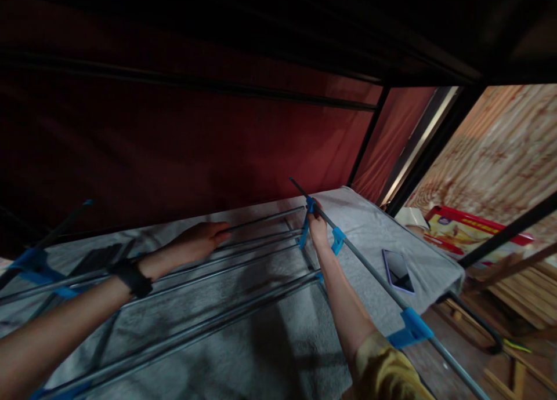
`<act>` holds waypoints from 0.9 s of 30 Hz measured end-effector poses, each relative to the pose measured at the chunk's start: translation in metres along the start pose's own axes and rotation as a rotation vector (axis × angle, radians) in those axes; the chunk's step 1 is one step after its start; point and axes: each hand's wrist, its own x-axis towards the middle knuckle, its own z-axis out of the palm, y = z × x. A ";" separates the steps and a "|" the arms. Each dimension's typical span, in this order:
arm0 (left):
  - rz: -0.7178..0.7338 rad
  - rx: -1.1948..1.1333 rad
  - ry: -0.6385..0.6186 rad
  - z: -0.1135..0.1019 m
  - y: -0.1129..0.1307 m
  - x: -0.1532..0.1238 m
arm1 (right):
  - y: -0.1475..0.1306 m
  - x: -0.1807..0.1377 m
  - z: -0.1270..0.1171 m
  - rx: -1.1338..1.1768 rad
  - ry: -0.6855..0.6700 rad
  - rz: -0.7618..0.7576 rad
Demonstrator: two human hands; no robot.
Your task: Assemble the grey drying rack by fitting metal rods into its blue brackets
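Observation:
A metal rack of grey rods (243, 255) with blue plastic connectors lies on a grey cloth-covered surface (278, 336). My left hand (198, 240), a dark band on its wrist, rests on top of the far rods with fingers stretched forward and close together. My right hand (319, 229) is closed around the side rod (369, 272), between two blue connectors (337, 239), at the rack's far right corner. Another blue connector (411, 326) sits lower on the same rod.
A phone (397, 270) lies face up on the cloth to the right of the rod. Dark red fabric walls (174, 145) and black frame poles enclose the space. Wooden planks and a red-edged printed package (470, 232) lie on the floor at right.

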 end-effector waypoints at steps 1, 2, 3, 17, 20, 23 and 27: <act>-0.007 0.010 0.006 0.003 0.005 0.003 | -0.001 0.000 0.001 -0.001 -0.002 0.000; -0.015 0.024 0.015 0.007 0.012 0.006 | -0.001 0.001 0.001 -0.004 -0.005 -0.001; -0.023 0.041 0.022 0.011 0.018 0.009 | -0.001 0.001 0.001 -0.007 -0.008 -0.003; -0.019 0.214 0.059 0.036 0.011 0.021 | 0.006 0.002 0.000 0.046 -0.001 0.020; -0.016 0.211 0.078 0.037 0.010 0.021 | 0.007 0.002 -0.001 0.060 -0.027 0.004; 0.003 0.227 0.096 0.038 0.009 0.021 | 0.007 0.001 -0.001 0.055 -0.048 -0.006; -0.010 0.232 0.096 0.038 0.013 0.018 | 0.005 0.001 0.000 0.038 -0.051 -0.008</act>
